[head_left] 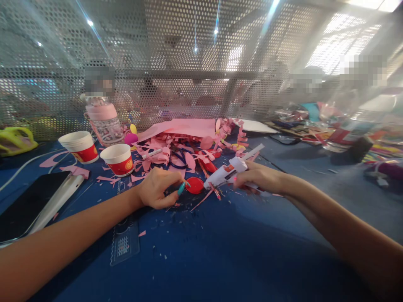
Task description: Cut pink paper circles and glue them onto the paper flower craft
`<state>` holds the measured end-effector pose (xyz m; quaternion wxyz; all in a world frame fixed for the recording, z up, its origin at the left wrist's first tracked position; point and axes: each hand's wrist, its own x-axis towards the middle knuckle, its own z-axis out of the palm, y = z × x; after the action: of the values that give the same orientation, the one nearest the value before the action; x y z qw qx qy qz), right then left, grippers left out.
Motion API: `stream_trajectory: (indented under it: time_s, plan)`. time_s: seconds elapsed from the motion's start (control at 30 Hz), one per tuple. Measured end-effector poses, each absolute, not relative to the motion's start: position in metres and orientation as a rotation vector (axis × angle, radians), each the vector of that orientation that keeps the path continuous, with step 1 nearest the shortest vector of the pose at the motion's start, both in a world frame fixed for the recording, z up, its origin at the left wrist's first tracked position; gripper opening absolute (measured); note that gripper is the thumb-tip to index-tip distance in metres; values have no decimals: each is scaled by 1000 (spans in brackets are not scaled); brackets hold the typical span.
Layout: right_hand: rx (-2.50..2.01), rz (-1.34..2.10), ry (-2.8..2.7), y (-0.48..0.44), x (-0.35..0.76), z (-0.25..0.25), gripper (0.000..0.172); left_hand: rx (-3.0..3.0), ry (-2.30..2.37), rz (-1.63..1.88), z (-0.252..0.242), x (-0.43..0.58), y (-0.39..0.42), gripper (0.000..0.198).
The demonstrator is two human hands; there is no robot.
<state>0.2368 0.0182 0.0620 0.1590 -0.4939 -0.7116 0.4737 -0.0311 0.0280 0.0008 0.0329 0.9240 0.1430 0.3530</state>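
Observation:
My right hand (pixel 258 176) is wrapped round a white hot glue gun (pixel 219 175), a glue stick (pixel 254 152) poking out of its rear end. The gun's nozzle points left and sits at the right edge of a small round red disc (pixel 195 185). With thumb and index finger, my left hand (pixel 159 186) pinches the disc's left edge; long green nails show there. Thin pink strips and bits of scrap (pixel 216 191) lie just beneath the gun. Behind both hands spreads a heap of pink paper scraps (pixel 163 155).
Two red-and-white paper cup groups, a stack (pixel 85 155) and a cup (pixel 121 163), stand left. Nearby are a phone (pixel 28 205), a clear ruler (pixel 126 243) and a pink-topped bottle (pixel 105 119). A perforated metal panel (pixel 182 63) rises behind. A large clear bottle (pixel 349 130) stands right.

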Motion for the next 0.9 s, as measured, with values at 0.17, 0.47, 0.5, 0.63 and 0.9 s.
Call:
stream_trajectory:
  time_s: [0.17, 0.47, 0.5, 0.63, 0.9]
  plan:
    - [-1387, 1362, -2044, 19, 235, 60, 11, 2827, 424, 1078, 1, -31, 28, 16]
    - [-1319, 1355, -2046, 16, 227, 54, 11, 2839, 434, 1077, -1, -32, 29, 17]
    - [-1304, 1355, -2043, 16, 226, 53, 10, 2835, 433, 1072, -1, -32, 29, 18]
    - [-1286, 1357, -2034, 16, 226, 52, 6, 2830, 438, 1053, 0, -31, 29, 18]
    - [-1337, 1386, -2034, 17, 229, 56, 11, 2856, 445, 1066, 1, -31, 28, 17]
